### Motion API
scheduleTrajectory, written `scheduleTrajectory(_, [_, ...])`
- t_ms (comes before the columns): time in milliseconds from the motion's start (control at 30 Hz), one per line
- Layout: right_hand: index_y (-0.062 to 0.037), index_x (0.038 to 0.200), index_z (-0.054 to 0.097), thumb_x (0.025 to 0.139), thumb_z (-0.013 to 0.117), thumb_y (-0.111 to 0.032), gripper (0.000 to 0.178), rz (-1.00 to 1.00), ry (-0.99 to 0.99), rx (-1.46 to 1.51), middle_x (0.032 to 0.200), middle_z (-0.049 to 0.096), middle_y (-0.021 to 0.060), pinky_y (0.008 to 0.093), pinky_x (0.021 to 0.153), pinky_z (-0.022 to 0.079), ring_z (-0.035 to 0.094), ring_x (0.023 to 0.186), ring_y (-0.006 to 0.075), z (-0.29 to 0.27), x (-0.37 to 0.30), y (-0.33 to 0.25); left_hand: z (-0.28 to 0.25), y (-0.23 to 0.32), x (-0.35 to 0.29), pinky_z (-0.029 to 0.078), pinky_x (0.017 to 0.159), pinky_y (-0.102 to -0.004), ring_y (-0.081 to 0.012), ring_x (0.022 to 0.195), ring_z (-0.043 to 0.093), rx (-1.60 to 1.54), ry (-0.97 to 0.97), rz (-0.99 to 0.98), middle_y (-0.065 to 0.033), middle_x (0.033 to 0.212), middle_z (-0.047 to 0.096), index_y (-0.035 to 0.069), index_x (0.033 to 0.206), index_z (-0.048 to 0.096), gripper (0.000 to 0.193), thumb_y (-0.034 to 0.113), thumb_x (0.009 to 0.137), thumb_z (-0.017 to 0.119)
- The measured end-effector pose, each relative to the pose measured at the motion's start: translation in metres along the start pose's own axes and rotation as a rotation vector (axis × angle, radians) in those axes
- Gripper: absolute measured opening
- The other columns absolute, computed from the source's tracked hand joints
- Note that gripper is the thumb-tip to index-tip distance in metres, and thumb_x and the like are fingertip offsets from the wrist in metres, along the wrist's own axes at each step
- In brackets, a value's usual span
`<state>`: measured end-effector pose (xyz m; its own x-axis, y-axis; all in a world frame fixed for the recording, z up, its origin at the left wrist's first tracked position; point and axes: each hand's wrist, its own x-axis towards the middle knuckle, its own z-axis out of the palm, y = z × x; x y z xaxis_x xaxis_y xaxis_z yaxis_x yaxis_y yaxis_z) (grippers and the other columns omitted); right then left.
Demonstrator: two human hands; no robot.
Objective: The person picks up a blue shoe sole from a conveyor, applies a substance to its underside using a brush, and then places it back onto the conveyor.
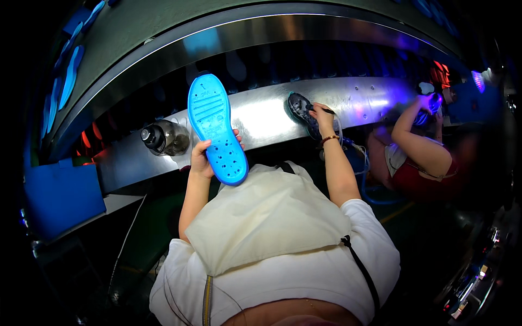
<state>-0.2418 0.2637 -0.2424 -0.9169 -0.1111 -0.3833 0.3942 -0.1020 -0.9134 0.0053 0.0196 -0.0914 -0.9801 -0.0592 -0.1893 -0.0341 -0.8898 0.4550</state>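
My left hand (204, 157) is closed around the lower part of a bright blue shoe sole (211, 117), thumb on its face and fingertips at the right edge. The sole stands tilted, with ribs across the upper part and small holes in the lower part. My right hand (324, 117) pinches a slim black-handled brush (314, 108). Its tip reaches a dark sole-shaped piece (300, 104) with whitish smears, lying on the metal ledge (266, 111); the bristles cannot be made out. Left of the blue sole stands a see-through bottle (175, 138) with a black cap.
Behind the ledge runs a curved conveyor (163, 41) with blue soles (70, 79) at its left. A blue bin (65, 195) stands at left. On the right, a co-worker's arm (408, 127) reaches the ledge under violet light. A thin hose (359, 152) hangs by my right forearm.
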Motion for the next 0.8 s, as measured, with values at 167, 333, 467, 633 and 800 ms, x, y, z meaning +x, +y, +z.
scheduleTrajectory(167, [0.0073,0.102,0.052,0.08,0.052,-0.007,0.026,-0.024,0.039,-0.054,0.089,0.057,0.013,0.0264,0.069,0.05,0.06,0.075,0.0198,-0.008,-0.008,-0.001,-0.014,-0.001,-0.003,0.037,0.093,-0.0468,-0.0313,0.104,0.049,0.005,0.038,0.0,-0.0201,0.115,0.047,-0.003,0.124,0.031,0.069,0.025,0.066,0.055])
scheduleTrajectory(333, [0.0061,0.103,0.051,0.082,0.051,-0.007,0.025,0.059,-0.13,0.228,0.095,0.056,0.0156,0.0259,0.07,0.049,0.059,0.08,0.0213,0.006,-0.021,-0.029,-0.014,0.0,-0.001,0.038,0.092,-0.047,-0.032,0.107,0.047,0.085,0.061,0.017,-0.0193,0.119,0.044,-0.002,0.126,0.029,0.071,0.023,0.066,0.057])
scheduleTrajectory(467, [0.0057,0.107,0.049,0.081,0.05,-0.003,0.027,0.084,-0.473,0.465,0.103,0.054,0.0182,0.028,0.079,0.047,0.057,0.09,0.023,0.024,-0.066,-0.075,-0.005,0.005,0.005,0.036,0.094,-0.0432,-0.0318,0.112,0.043,0.157,-0.097,0.083,-0.0189,0.124,0.041,-0.002,0.129,0.025,0.078,0.045,0.074,0.053])
scheduleTrajectory(633, [0.0021,0.098,0.055,0.076,0.054,0.003,0.022,-0.106,-0.736,0.521,0.103,0.057,0.0196,0.0298,0.08,0.048,0.059,0.087,0.0224,0.052,-0.114,-0.14,0.02,0.011,0.035,0.034,0.093,-0.0439,-0.0314,0.11,0.044,0.033,-0.194,-0.044,-0.0202,0.122,0.042,0.004,0.131,0.026,0.106,0.083,0.062,0.012])
scheduleTrajectory(800, [0.0022,0.095,0.055,0.074,0.055,0.001,0.02,-0.252,-0.895,0.34,0.097,0.059,0.0207,0.0306,0.087,0.043,0.058,0.091,0.0227,0.105,-0.133,-0.16,0.042,-0.006,0.048,0.04,0.083,-0.0537,-0.034,0.095,0.052,-0.047,-0.103,-0.025,-0.0214,0.107,0.05,0.005,0.125,0.035,0.099,0.081,0.066,0.013])
